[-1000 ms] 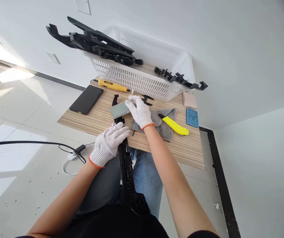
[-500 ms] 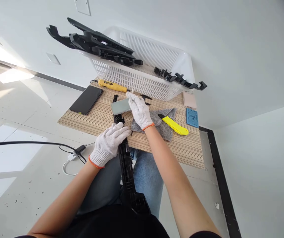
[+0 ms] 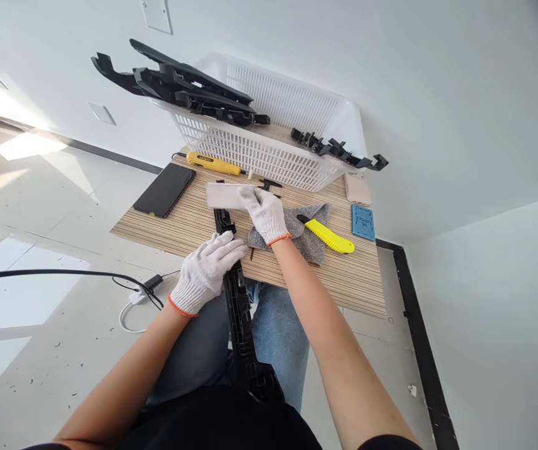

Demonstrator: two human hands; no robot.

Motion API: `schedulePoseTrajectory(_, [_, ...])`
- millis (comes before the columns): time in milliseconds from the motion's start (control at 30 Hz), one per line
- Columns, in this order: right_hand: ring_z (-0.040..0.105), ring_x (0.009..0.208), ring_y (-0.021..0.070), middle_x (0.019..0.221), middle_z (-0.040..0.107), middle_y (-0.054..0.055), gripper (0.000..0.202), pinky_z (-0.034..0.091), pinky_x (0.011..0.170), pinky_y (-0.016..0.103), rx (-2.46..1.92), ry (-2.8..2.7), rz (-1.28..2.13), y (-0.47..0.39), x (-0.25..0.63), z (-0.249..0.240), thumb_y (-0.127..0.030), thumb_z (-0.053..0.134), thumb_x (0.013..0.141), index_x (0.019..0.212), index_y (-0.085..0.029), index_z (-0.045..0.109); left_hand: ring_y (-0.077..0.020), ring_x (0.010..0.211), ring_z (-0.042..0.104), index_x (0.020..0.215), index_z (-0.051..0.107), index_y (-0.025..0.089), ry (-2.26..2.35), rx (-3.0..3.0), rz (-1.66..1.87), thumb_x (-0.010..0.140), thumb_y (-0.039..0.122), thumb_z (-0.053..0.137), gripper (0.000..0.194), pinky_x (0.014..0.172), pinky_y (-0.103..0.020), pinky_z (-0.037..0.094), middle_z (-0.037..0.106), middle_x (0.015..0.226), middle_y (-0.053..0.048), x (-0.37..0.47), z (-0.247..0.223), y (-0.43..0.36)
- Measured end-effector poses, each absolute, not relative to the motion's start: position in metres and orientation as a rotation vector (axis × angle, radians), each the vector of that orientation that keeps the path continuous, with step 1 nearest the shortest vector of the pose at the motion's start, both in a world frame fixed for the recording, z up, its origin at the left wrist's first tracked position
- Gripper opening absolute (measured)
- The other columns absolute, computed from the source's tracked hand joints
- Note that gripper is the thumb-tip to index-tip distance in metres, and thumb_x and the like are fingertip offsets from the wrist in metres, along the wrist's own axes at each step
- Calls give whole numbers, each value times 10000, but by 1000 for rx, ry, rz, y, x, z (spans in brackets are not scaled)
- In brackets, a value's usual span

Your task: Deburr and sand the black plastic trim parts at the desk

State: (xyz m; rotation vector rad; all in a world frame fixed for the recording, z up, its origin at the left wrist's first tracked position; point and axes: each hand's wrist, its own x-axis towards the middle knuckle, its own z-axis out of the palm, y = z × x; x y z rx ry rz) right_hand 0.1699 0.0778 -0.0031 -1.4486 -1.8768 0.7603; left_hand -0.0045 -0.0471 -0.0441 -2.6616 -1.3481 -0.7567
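Note:
My left hand (image 3: pixel 209 267), in a white knit glove with an orange cuff, lies over a long black plastic trim piece (image 3: pixel 241 319) and grips it. The piece runs from my lap up onto the wood-grain table. My right hand (image 3: pixel 266 215), gloved the same way, holds a flat, pale rectangular block (image 3: pixel 226 195) by its right end, above the far end of the trim piece. What the block is made of I cannot tell. Under my right wrist lies a grey cloth (image 3: pixel 313 247) with a yellow utility knife (image 3: pixel 329 236) on it.
A white slotted basket (image 3: pixel 269 150) with several black plastic parts (image 3: pixel 189 87) stands at the back. On the table (image 3: pixel 344 281) lie a black tablet-like device (image 3: pixel 164 190), a yellow corded tool (image 3: pixel 213 163), a black T-shaped piece (image 3: pixel 269 184), a pink case (image 3: pixel 357 189) and a blue square (image 3: pixel 362 222).
My right hand has tilted the block, so its face now looks whitish instead of grey-green, and it sits slightly higher and further left. My left hand stays on the trim piece.

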Motion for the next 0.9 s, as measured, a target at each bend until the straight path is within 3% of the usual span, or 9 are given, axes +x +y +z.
schedulePoseTrajectory(67, [759, 1027, 276, 983, 795, 69, 601, 579, 937, 379, -1477, -1946, 730, 78, 169, -3, -668, 379, 1085, 989, -237, 787, -287, 1361, 678, 1342, 757, 192, -1314, -2631, -742, 1014, 145, 464, 442, 1125, -427, 590, 788, 1336, -103, -5, -44, -47])
schedulePoseTrajectory(233, [743, 1125, 347, 1155, 800, 109, 532, 575, 987, 440, -1560, -2152, 639, 81, 164, 0, -736, 612, 961, 1109, -246, 755, -273, 1379, 664, 1353, 750, 225, -1346, -2657, -710, 1005, 154, 474, 450, 1146, -415, 571, 781, 1352, -94, -5, -43, -47])
schedulePoseTrajectory(367, [714, 1253, 317, 1349, 762, 62, 521, 551, 1083, 454, -1478, -2084, 784, 80, 167, 0, -573, 703, 969, 1402, -286, 664, -277, 1401, 644, 1369, 743, 251, -1389, -2698, -722, 986, 166, 512, 456, 1180, -431, 543, 768, 1374, -89, -5, -43, -47])
schedulePoseTrajectory(433, [686, 1315, 272, 1433, 725, 26, 526, 504, 1164, 425, -1340, -2058, 843, 80, 169, -4, -459, 737, 963, 1453, -299, 634, -284, 1399, 645, 1371, 744, 243, -1384, -2698, -727, 984, 173, 522, 451, 1183, -438, 541, 769, 1371, -95, -5, -43, -47])
schedulePoseTrajectory(567, [676, 1332, 202, 1370, 764, 16, 333, 470, 1201, 348, -1099, -1915, 967, 85, 174, -14, -338, 583, 1032, 1316, -253, 733, -288, 1391, 651, 1377, 743, 233, -1372, -2684, -731, 986, 169, 520, 454, 1154, -435, 565, 771, 1369, -99, -5, -43, -47])
schedulePoseTrajectory(700, [717, 1254, 211, 1250, 813, 17, 345, 509, 1164, 363, -1138, -1810, 959, 91, 179, -19, -304, 478, 1053, 1129, -247, 810, -273, 1391, 653, 1362, 751, 229, -1375, -2664, -742, 1008, 163, 493, 443, 1145, -418, 573, 778, 1362, -88, -5, -44, -48])
schedulePoseTrajectory(900, [703, 1297, 242, 1349, 775, -41, 305, 506, 1185, 431, -1194, -2075, 886, 82, 180, -12, -363, 582, 1037, 1284, -348, 760, -271, 1409, 638, 1393, 730, 211, -1344, -2684, -742, 995, 164, 508, 459, 1190, -418, 537, 767, 1380, -94, -5, -47, -46])
